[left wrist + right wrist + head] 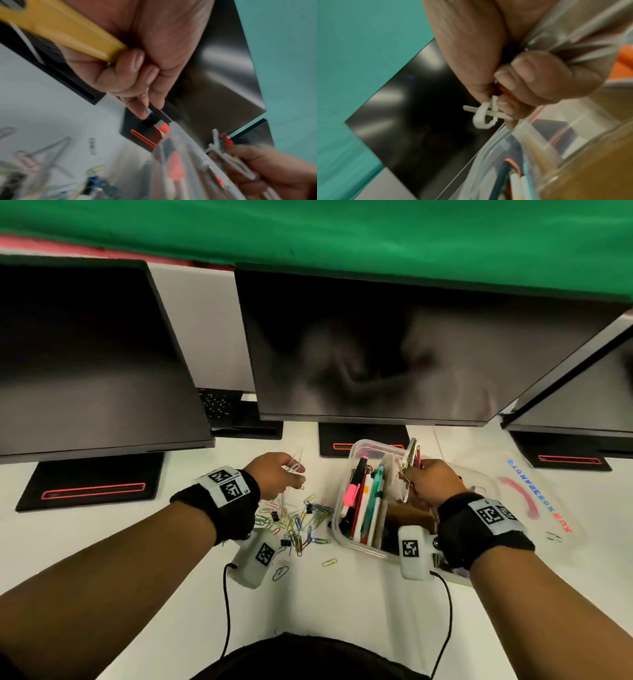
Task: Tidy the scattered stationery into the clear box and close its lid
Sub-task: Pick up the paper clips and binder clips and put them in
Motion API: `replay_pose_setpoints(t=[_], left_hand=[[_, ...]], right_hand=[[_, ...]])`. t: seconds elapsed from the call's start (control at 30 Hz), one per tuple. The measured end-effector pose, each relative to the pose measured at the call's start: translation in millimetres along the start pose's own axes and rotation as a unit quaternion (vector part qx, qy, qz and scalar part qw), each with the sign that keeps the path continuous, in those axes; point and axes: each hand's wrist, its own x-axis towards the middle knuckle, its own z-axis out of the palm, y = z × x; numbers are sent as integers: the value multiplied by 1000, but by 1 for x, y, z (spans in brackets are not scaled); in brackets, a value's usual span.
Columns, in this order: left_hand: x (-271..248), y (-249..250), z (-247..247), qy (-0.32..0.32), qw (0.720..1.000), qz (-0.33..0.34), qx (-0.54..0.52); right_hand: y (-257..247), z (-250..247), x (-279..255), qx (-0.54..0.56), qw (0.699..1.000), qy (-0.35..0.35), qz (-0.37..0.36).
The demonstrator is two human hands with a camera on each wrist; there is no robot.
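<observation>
Clear box: transparent plastic, rounded corners, open, standing on the white desk just right of centre. Its left compartment holds pens and markers laid lengthwise, pink, red, green and white; the right compartment holds brown items, not identifiable.

Lid: clear, printed in red and blue, flat on the desk right of the box.

Paper clips: coloured wire loops with small black binder clips, scattered on the desk left of the box.

Left hand: raised beyond the clip pile, fingers curled. The head view shows only pale, clear slivers in it; the left wrist view shows a yellow flat-sided bar gripped there.

Right hand: over the box's far right part, clenched on a bunch of white paper clips with something red-orange; the right wrist view alone shows the white loops clearly.

Black monitors stand behind.
</observation>
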Motion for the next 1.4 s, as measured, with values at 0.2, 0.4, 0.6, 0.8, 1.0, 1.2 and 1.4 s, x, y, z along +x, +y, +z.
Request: replay_pose_setpoints(t=[0.2, 0.4, 0.6, 0.8, 1.0, 1.2, 1.4], left_hand=[[-5, 49, 42, -106, 994, 13, -3], [-3, 76, 75, -149, 987, 14, 53], [2, 96, 101, -146, 989, 6, 8], [6, 108, 124, -167, 982, -15, -87], [9, 106, 122, -167, 975, -14, -148], [11, 94, 91, -126, 982, 27, -137], [10, 66, 50, -57, 994, 47, -86]], right_hand=[[19, -9, 14, -91, 993, -15, 70], [16, -13, 13, -158, 985, -39, 61], [22, -17, 15, -102, 992, -34, 65], [27, -19, 16, -88, 993, -55, 62], [26, -21, 14, -56, 992, -75, 84], [19, -18, 18, -42, 996, -54, 60], [-1, -9, 15, -16, 997, -53, 48]])
